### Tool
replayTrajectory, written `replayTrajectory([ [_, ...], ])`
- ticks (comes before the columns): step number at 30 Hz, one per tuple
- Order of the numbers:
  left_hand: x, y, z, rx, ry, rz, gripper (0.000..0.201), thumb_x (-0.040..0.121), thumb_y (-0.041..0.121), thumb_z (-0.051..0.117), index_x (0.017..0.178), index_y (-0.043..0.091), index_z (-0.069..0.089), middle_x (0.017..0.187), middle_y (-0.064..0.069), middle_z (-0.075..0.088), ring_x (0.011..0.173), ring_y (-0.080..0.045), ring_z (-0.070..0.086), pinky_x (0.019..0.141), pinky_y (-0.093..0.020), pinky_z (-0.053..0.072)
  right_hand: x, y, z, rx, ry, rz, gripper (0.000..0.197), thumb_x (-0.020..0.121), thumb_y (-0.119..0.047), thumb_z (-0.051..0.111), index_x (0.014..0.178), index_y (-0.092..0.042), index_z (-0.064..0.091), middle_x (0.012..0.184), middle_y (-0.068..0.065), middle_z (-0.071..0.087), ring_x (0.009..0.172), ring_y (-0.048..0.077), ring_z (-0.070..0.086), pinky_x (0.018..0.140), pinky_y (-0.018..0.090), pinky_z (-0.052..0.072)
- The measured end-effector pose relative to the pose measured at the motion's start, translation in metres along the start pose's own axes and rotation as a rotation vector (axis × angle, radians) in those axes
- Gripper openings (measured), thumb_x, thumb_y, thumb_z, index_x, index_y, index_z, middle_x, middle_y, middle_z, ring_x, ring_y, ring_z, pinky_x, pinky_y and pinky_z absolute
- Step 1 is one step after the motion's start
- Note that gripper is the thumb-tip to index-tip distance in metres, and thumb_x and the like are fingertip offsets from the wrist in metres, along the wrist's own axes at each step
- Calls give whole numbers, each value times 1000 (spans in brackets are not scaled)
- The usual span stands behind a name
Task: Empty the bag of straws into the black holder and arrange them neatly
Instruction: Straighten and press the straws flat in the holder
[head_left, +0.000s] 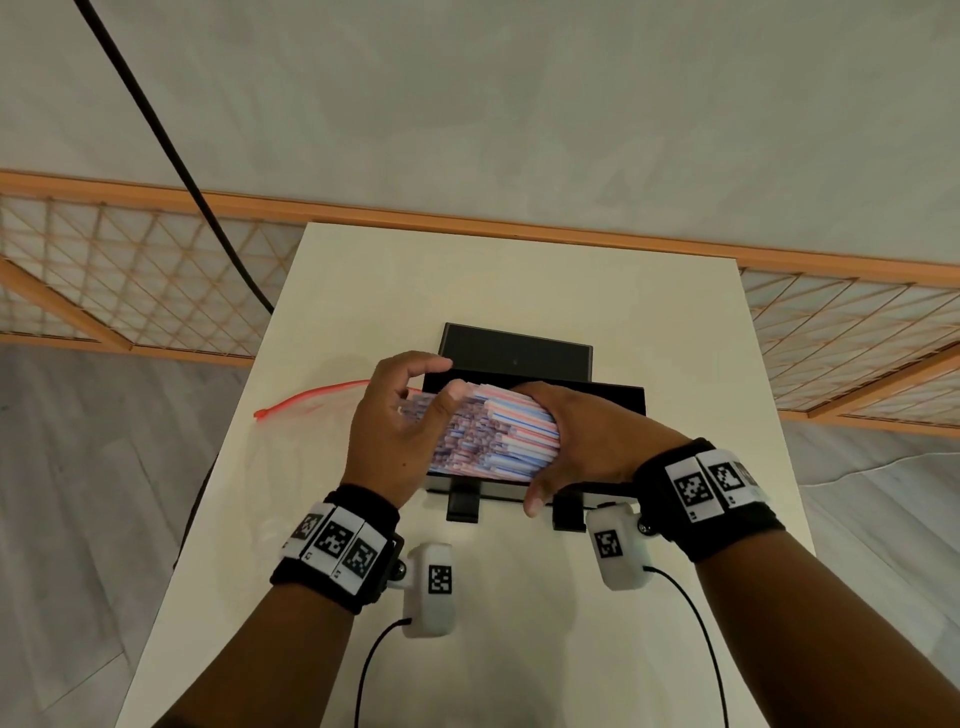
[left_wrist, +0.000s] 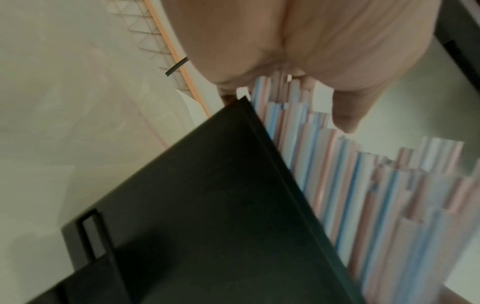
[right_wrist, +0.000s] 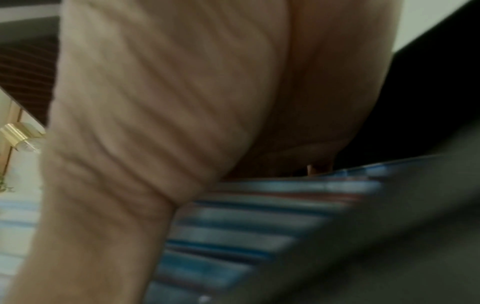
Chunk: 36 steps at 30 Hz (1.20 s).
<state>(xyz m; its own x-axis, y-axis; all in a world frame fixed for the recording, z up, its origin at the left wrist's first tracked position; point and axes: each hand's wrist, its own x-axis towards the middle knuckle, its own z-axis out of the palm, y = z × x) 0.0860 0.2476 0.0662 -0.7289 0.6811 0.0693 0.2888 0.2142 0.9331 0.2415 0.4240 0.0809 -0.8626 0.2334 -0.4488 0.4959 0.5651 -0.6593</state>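
While the striped plastic straws (head_left: 491, 434) sit bundled in the matte black holder (head_left: 519, 353) mid-surface (head_left: 519, 623), left hand (head_left: 395, 426) and right hand (head_left: 582, 436) flank them — fingers curled, pressing the bundle's sides. Clear zip bag (head_left: 311, 410) lies flat, left of the holder.

One holder (head_left: 514, 353), one bag (head_left: 306, 410), two hands, many straws (head_left: 493, 431).

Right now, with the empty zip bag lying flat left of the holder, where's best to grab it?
Probably the red zip strip of the bag, pinched from above on its left end: it is the one stiff, raised edge, and it lies clear of the left hand and black holder.
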Motion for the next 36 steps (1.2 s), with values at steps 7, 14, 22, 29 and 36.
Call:
replayTrajectory([
  [7, -34, 1, 4, -23, -73, -3, 57, 91, 58, 46, 139, 28, 49, 134, 15, 56, 121, 0, 57, 93, -9, 47, -2, 2, 3, 16, -7, 18, 101, 51, -50, 97, 134, -39, 41, 120, -15, 61, 107, 5, 59, 101, 35, 52],
  [14, -25, 4, 3, -5, -149, 50, 65, 86, 62, 52, 139, 26, 47, 138, 9, 49, 127, -10, 53, 104, -27, 48, 3, -7, -1, -29, -61, 31, 106, 46, -55, 96, 135, -41, 40, 120, -13, 62, 109, 9, 59, 104, 39, 51],
  [22, -16, 2, 4, 23, -160, 58, 68, 83, 64, 55, 139, 26, 47, 137, 9, 49, 126, -8, 52, 105, -30, 49, 5, -13, -2, -9, -78, 17, 105, 49, -50, 97, 136, -41, 39, 120, -15, 61, 109, 6, 59, 104, 39, 51],
  [29, -11, -2, 4, 139, -205, 47, 82, 80, 84, 39, 140, 29, 45, 136, 9, 53, 120, -9, 57, 100, -35, 54, 3, -15, -2, -20, -28, -44, 104, 50, -53, 96, 137, -43, 39, 120, -17, 62, 108, 5, 60, 103, 36, 51],
  [36, -9, -3, 2, 238, -239, 62, 102, 75, 91, 32, 149, 21, 40, 148, 4, 49, 127, -10, 53, 108, -36, 48, 7, -14, -1, 3, -48, -21, 106, 50, -51, 97, 138, -42, 39, 122, -15, 62, 112, 7, 60, 105, 39, 51],
])
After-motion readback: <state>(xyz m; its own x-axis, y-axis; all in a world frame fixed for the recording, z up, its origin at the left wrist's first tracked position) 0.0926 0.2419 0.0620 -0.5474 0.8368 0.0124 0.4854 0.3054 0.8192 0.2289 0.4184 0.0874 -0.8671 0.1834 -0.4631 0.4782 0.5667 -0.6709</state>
